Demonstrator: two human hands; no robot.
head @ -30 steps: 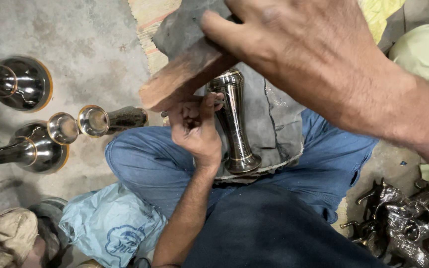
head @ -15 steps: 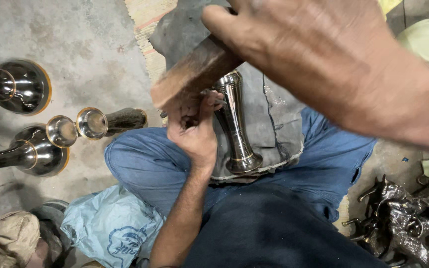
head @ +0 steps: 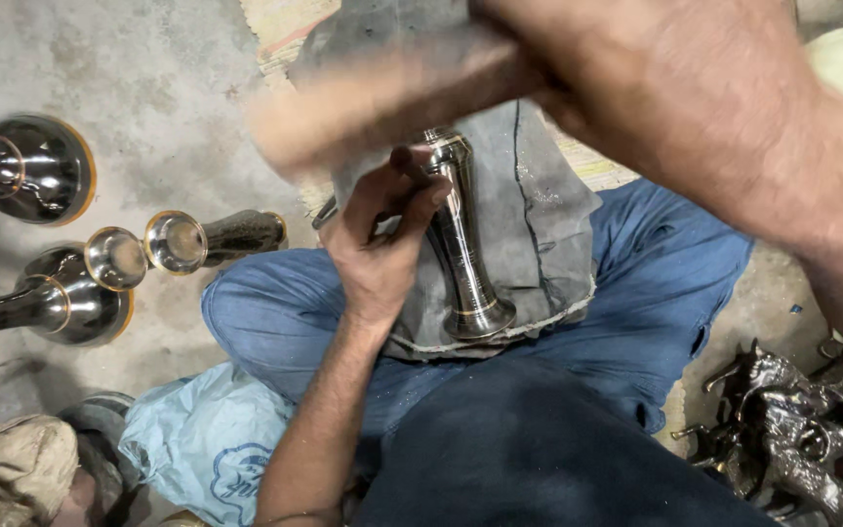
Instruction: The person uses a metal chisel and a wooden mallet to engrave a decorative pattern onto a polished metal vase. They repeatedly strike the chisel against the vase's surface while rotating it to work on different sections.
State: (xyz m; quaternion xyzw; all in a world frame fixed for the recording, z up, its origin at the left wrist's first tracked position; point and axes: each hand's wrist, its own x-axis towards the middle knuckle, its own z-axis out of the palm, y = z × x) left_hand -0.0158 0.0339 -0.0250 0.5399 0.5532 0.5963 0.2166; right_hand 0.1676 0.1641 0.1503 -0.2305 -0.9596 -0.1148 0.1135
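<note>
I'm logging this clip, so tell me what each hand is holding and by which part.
The right hand grips a blurred wooden block at one end. The left hand holds a thin tool against the upper part of the metal vase.

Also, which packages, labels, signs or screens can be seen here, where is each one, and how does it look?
Plastic bag: on the floor at bottom left beside the person's knee; crumpled, pale blue with a darker blue printed emblem.
No signs or screens are in view.
</note>
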